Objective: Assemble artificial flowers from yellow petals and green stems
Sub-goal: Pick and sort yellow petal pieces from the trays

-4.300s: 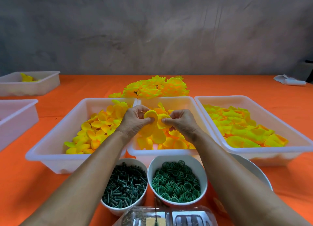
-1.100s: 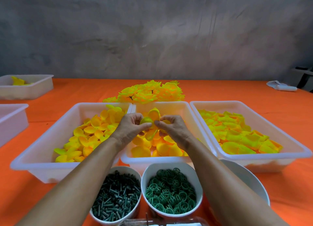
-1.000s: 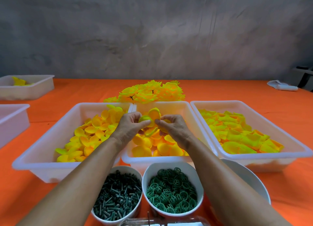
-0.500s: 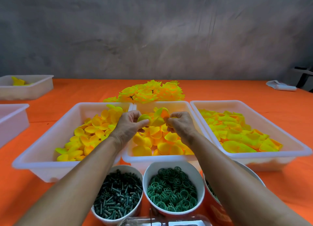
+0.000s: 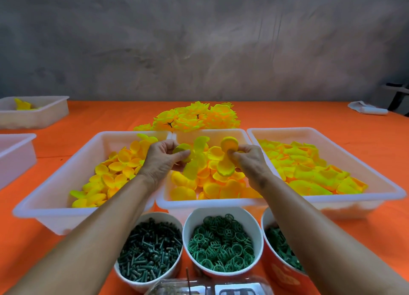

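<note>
Left hand (image 5: 164, 159): pinches 1 petal piece (image 5: 194, 159) by its middle, thumb and fingers together on it, lobes hanging free, likely so the centre hole stays reachable.
Right hand (image 5: 247, 162): clamped on a 2nd petal piece (image 5: 223, 159), held just beside the 1st, apart from it; probably 2 layers readied for stacking.
Where held: both pieces hover over the middle tray (image 5: 212, 203), so a dropped piece would fall back into stock.
Trays: 3 white trays side by side, left tray (image 5: 55, 210) and right tray (image 5: 332, 200) with other yellow petal shapes, sorted for reach.
Bowls: stems (image 5: 148, 252), green rings (image 5: 221, 244) and a 3rd bowl (image 5: 285, 270) sit nearest the body, untouched.
Finished flowers (image 5: 194, 117): piled beyond the trays on the orange table (image 5: 365, 128).
Stage: I judge the petals are not yet on a stem.
</note>
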The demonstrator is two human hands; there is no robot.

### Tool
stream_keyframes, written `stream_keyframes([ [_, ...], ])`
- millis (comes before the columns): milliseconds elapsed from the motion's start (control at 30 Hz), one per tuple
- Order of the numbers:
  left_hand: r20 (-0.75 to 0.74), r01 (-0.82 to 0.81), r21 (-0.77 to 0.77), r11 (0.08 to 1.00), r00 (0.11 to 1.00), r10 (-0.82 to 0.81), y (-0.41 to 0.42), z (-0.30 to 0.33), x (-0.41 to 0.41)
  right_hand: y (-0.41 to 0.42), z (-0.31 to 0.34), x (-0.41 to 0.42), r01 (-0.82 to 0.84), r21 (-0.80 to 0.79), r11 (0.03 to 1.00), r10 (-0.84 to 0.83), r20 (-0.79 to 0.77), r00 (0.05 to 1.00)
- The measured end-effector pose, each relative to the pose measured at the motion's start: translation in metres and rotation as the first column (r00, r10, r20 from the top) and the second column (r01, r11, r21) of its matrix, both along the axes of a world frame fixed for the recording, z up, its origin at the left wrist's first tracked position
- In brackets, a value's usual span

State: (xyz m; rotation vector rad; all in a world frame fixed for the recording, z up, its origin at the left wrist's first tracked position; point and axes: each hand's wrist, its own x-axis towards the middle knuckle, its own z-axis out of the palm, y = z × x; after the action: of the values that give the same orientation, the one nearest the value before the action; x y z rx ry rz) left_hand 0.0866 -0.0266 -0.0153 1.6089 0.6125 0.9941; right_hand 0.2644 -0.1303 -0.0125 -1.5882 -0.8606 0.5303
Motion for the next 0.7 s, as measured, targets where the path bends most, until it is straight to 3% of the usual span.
stream_keyframes([
  [200, -0.096, -0.049, 0.079, 0.996, 0.994, 0.057, -0.0012, -0.0011, 0.0039, -0.0008, -0.0007, 0.0008, 0.011, 0.023, 1.000, -0.010, -0.032, 0.999],
  [433, -0.254, 0.063, 0.173, 0.983, 0.967, -0.018, -0.0045, -0.0028, 0.0050, -0.0001, -0.0018, 0.0000, 0.013, 0.111, 0.994, -0.001, -0.108, 0.994],
  [700, -0.350, 0.151, 0.177, 0.973, 0.933, -0.081, -0.0034, -0.0054, 0.0059, -0.0009, -0.0028, 0.0010, -0.027, 0.092, 0.995, 0.031, -0.034, 0.999],
])
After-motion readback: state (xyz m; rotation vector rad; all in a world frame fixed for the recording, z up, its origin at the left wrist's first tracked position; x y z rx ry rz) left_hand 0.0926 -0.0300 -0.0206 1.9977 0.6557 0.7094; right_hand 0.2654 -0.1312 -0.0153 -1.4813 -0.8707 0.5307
